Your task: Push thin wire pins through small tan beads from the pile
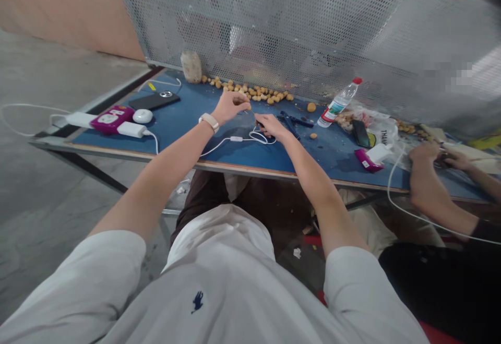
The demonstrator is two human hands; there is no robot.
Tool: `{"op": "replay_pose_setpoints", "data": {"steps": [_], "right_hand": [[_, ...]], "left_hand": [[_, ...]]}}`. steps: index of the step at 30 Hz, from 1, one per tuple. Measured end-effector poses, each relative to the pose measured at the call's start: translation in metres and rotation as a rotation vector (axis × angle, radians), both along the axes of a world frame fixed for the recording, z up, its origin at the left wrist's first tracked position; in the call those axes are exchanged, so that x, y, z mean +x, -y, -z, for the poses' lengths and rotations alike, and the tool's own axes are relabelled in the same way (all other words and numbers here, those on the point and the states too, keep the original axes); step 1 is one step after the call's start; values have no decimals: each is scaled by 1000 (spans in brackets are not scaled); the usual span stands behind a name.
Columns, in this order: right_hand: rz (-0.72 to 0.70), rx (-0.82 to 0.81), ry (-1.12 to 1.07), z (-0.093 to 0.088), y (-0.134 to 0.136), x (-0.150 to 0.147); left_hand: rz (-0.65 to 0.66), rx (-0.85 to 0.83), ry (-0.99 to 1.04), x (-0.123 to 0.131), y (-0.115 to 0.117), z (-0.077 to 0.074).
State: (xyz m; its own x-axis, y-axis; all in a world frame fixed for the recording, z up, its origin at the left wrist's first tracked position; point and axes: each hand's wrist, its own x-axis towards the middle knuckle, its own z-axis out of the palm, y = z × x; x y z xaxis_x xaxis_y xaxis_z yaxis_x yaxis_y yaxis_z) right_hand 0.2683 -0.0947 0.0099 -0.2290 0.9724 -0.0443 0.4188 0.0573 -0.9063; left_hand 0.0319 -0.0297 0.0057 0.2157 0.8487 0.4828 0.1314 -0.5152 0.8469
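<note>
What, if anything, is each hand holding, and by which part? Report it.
Right hand: a thin tool, by its dark handle. Left hand: drawn into a pinch; anything in it is too small to tell.

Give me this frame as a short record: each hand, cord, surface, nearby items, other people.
Left hand: pinched by the tool's thin end; whether it holds anything is unclear
Right hand: closed on a dark-handled tool
Cord: white cord, looped near the right hand
Surface: blue tabletop
Behind the hands: brown nut-like pieces along a mesh panel
Left side: black phone, magenta box
Right side: red-capped bottle
Other people: another person's hands at far right
</note>
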Motion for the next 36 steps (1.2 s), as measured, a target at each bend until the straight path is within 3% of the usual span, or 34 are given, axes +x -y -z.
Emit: {"op": "replay_pose_setpoints", "data": {"steps": [9, 22, 29, 36], "right_hand": [[3, 28, -27, 0, 2, 0], [-35, -33, 13, 4, -7, 6], [-18, 9, -13, 3, -4, 4], [-9, -51, 23, 1, -6, 3]], "left_hand": [[-4, -27, 26, 0, 10, -7], [17, -20, -7, 1, 6, -1], [23, -7, 23, 1, 6, -4], [2, -16, -27, 1, 9, -5]]}}
